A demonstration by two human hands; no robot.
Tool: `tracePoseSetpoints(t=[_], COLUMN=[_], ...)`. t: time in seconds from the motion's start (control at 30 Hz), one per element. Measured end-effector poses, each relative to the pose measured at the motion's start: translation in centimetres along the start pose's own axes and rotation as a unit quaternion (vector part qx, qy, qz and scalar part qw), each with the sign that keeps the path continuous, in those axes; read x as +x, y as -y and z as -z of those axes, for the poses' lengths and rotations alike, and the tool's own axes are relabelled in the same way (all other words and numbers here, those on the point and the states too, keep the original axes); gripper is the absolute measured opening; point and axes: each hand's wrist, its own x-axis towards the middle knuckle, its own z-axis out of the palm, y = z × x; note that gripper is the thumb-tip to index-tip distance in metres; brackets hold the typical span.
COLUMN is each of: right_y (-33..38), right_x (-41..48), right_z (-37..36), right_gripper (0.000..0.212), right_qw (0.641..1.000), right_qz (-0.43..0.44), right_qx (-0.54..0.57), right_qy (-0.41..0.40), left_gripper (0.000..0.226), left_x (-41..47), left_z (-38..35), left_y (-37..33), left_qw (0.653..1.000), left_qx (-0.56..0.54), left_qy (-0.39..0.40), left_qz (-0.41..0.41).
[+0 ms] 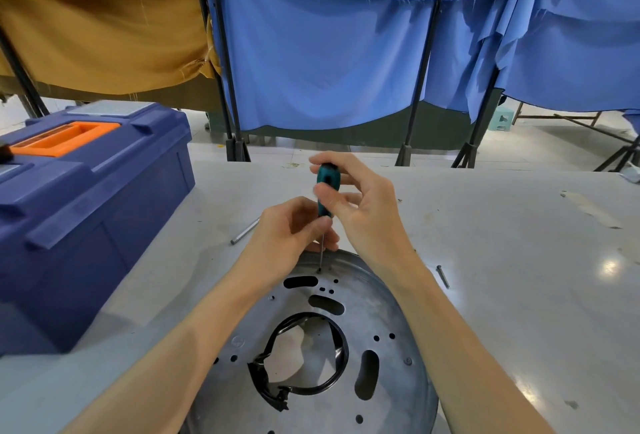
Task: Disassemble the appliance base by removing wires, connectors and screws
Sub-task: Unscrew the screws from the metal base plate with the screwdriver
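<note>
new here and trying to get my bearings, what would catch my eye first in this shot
The left hand and right hand hold a teal-handled screwdriver upright at centre, its tip on the far edge of a round metal base. A big blue toolbox sits on the table at left.

No legible text, number or brand. A small round embossed mark (238, 341) on the metal base plate (388, 309) is too faint to read. The dark strip on the blue toolbox's (104, 198) orange handle (69, 137) is blurred.
</note>
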Motion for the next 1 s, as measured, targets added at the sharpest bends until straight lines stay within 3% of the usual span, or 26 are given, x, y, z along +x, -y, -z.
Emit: tracePoseSetpoints(t=[0.1,0.2,0.33,0.43,0.57,0.67,0.8,0.93,1.0], right_y=[-0.13,-0.15,-0.03,-0.03,-0.14,0.01,0.00,-0.21,-0.15], right_x=[0.02,0.14,0.04,0.00,0.17,0.06,-0.05,0.16,0.12], right_z=[-0.10,0.29,0.19,-0.10,0.35,0.18,-0.35,0.25,0.27], right_gripper=[0.035,0.046,0.037,0.033,0.048,0.039,0.033,0.048,0.043], right_qw=[0.999,0.999,1.000,1.000,0.999,0.999,1.000,0.999,0.999], right_qz=[0.004,-0.010,-0.006,0.000,-0.018,-0.012,0.002,-0.020,-0.020], right_qx=[-0.031,-0.010,0.005,-0.021,0.014,0.027,-0.023,0.016,0.026], right_qy=[-0.013,-0.031,-0.009,-0.014,-0.039,-0.016,-0.009,-0.037,-0.027], left_gripper=[0.042,0.016,0.009,0.033,0.015,0.009,0.033,0.025,0.023], left_x=[-0.02,0.15,0.19,0.05,0.07,0.16,0.13,0.10,0.13], left_z=[0.12,0.14,0.28,0.33,0.17,0.27,0.32,0.15,0.21], left_y=[-0.17,0.00,0.29,0.05,0.37,0.71,0.42,0.15,0.15], left_qw=[0.999,1.000,1.000,1.000,0.999,0.999,0.999,0.999,0.999], left_qx=[0.032,-0.007,-0.006,0.025,0.000,0.001,0.036,-0.002,0.004], left_qy=[-0.010,0.021,0.009,-0.011,0.049,0.042,0.019,0.053,0.047], left_qz=[-0.006,0.002,-0.002,-0.013,0.008,0.009,-0.006,0.014,0.017])
